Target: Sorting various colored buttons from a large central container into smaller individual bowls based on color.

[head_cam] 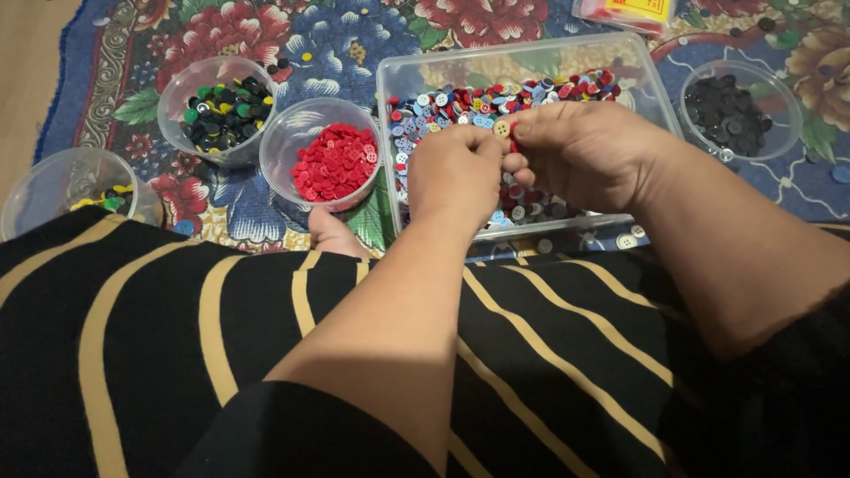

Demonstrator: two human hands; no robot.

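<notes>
My left hand (453, 173) and my right hand (584, 152) meet over a clear rectangular tub (393, 73) full of mixed red, blue and white buttons (460, 102). Between the fingertips of both hands sit a pale cream button (502, 128) and a bit of red just below it. My right thumb and forefinger pinch the cream button; my left fingers are curled closed against it. Both forearms reach out over my lap, which is covered in black cloth with yellow stripes.
Left of the tub stand a round clear cup of red buttons (335, 161), a cup of dark, green and yellow buttons (221, 111), and a nearly empty cup (75, 186). A cup of black buttons (730, 111) sits right. All rest on a flowered rug (354, 35); my toe (332, 235) shows.
</notes>
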